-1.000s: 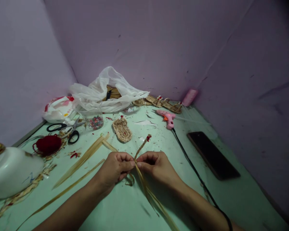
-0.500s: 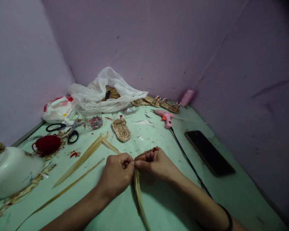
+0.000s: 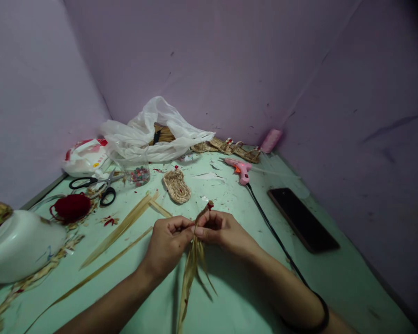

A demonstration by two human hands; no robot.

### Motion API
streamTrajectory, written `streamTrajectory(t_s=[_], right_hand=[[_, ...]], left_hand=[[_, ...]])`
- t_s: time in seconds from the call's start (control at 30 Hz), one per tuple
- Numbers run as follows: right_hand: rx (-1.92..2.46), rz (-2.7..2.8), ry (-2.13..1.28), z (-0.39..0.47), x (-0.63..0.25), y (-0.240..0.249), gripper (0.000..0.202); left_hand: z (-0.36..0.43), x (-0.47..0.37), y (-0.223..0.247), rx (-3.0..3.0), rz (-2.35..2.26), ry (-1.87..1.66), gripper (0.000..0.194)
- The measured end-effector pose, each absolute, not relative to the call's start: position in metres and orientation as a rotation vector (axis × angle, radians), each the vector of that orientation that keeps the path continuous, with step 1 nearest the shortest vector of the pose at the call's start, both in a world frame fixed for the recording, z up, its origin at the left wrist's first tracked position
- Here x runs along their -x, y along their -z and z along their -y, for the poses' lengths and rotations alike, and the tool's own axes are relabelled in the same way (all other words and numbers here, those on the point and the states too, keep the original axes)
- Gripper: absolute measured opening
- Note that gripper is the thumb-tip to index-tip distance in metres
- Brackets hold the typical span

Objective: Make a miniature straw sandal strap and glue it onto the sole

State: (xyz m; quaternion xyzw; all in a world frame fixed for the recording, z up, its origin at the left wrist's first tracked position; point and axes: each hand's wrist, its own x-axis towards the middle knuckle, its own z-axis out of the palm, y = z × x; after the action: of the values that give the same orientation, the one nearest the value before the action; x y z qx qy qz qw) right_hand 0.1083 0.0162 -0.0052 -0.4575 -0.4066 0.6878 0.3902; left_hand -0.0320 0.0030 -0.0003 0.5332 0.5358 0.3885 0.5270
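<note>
A: Largest item on the counter?
B: White plastic bag, at the back.
A: Condition of each grip?
B: Left hand: thumb and fingers pinched together on the braided cord. Right hand: likewise, just beside it.
A: Cord's position?
B: Between the hands, near the front; upper end tilted, loose strands hanging below.
A: Smaller items?
B: Oval woven piece, lying beyond the hands; red bead at its far end.
</note>
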Motion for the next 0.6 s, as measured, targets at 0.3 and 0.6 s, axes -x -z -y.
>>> streamTrajectory(t_s=[0.3,0.6], right_hand=[[1.103,1.028,-1.950,-0.0108,-0.1051,0.0081,0.030],[1.348,0.990,-1.798,-0.0095,-0.1057,0.0099,0.026]], left_hand=[[-0.0054,0.0338,0.0017,-1.332,-1.348,-0.848,0.014],[-0.0133,0.0381,0.0007,-1.085,-1.243,-0.598,0.011]])
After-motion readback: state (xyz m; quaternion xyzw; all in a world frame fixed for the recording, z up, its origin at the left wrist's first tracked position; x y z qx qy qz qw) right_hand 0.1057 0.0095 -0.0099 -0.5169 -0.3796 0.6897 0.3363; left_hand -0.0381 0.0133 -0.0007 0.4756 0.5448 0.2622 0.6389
